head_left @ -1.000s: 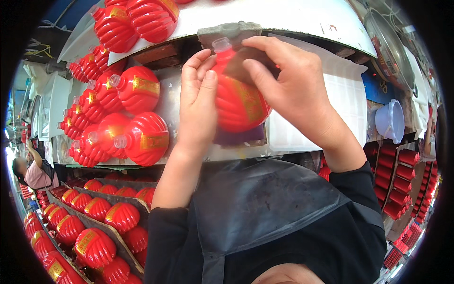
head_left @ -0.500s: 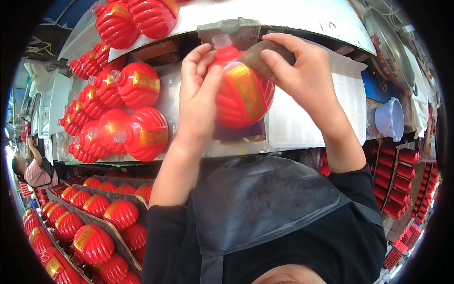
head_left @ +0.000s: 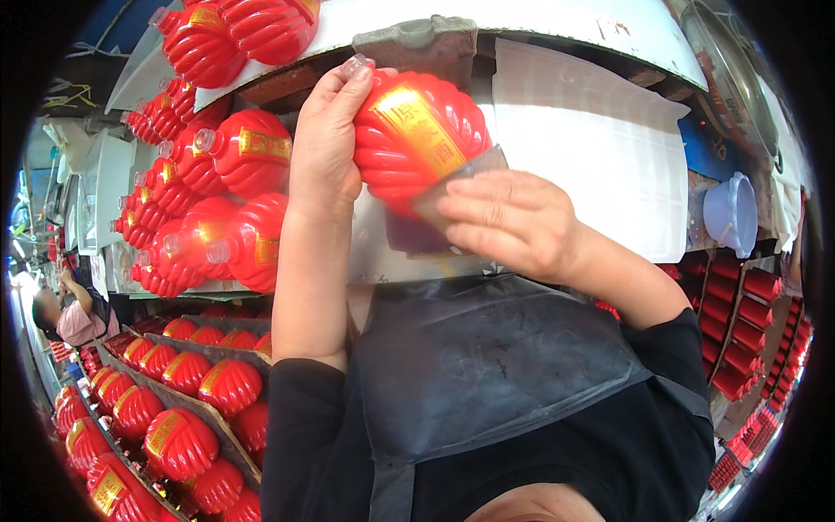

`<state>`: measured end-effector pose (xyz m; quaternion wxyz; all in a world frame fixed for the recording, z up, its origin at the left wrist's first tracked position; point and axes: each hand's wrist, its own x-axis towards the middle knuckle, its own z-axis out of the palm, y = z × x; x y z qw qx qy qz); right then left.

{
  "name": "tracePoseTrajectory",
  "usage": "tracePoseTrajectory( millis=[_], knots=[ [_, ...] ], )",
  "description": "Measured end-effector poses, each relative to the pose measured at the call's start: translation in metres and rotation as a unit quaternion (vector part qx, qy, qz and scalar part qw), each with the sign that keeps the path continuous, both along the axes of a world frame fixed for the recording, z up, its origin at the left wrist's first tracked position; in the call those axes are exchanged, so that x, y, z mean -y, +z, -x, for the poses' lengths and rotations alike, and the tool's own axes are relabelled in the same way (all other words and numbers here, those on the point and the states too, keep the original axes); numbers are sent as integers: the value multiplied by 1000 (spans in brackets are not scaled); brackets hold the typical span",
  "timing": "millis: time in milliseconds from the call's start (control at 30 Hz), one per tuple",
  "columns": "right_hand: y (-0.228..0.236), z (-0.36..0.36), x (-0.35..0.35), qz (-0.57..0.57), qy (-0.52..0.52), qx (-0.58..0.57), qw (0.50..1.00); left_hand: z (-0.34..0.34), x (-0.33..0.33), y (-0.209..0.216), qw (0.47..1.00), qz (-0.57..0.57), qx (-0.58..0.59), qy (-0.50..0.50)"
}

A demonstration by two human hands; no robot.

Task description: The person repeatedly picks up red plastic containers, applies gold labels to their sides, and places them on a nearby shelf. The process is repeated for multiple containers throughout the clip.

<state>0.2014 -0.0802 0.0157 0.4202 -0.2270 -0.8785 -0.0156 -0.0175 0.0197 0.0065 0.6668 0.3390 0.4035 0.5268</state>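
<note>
My left hand is closed round the clear neck of a ribbed red bottle, held tilted with its neck toward the upper left. A shiny gold label runs across the bottle's front. Against the lower right of the bottle, my right hand presses a thin, flexible grey-brown sheet. The fingers lie flat over much of the sheet and hide it; what it is made of I cannot tell. Below the bottle, a dark purple block partly shows on the workbench.
Several red bottles with gold labels lie to my left, and more stand on the white upper shelf. A white ribbed plastic tray lies at the right, with a lavender bucket beyond it. Racks of red bottles fill the lower left.
The bottle has tipped, its neck swinging left. My left hand has moved from its side to its neck. My right hand has brought the sheet down from the upper right to the bottle's lower right.
</note>
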Motion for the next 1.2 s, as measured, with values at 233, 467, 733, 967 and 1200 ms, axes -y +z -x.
tracePoseTrajectory(
  millis=[233,467,733,967,1200],
  knots=[
    [-11,0,6,104,-113,-114,982,0,11,-3,996,22,50,77],
    [-3,8,11,268,-101,-192,939,-4,24,2,992,6,57,115],
    [22,5,-37,198,-208,-199,937,-20,48,14,993,-95,29,68],
    [30,25,-8,25,6,-65,998,-24,51,16,992,-98,15,82],
    [40,8,-29,301,-203,-243,899,-28,56,16,989,-125,3,81]
  ],
)
